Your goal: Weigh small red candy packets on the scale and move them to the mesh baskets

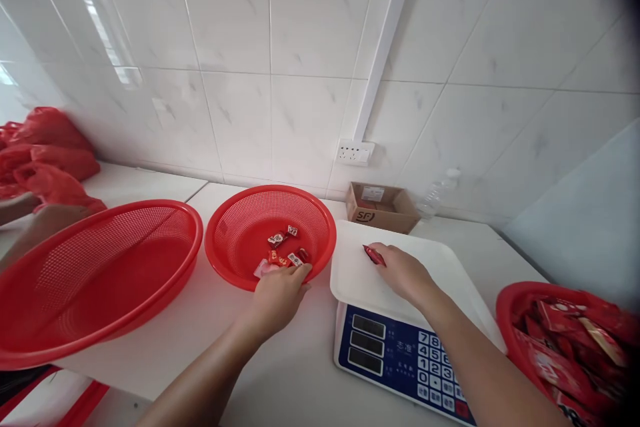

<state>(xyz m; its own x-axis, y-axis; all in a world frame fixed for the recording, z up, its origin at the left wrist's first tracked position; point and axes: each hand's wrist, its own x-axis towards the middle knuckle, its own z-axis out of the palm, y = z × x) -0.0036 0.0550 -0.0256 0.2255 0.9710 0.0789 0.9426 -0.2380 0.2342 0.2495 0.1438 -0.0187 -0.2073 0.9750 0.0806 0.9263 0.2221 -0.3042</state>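
Several small wrapped packets (277, 239) lie in the round red mesh basket (271, 190) in the middle. My left hand (281, 297) reaches over that basket's near rim, its fingers bent at a pale pink packet (264, 269) and others beside it; what the fingertips hold is partly hidden. Above the white pan (415, 250) of a digital scale, my right hand (400, 270) pinches a small red packet (373, 255) between thumb and fingers.
A larger red basket (125, 213) stands at the left, near another person's arms and red bags (55, 140). Behind the scale are a cardboard box (383, 213) and a clear bottle (436, 195). Red packages (560, 347) fill a basket at the right.
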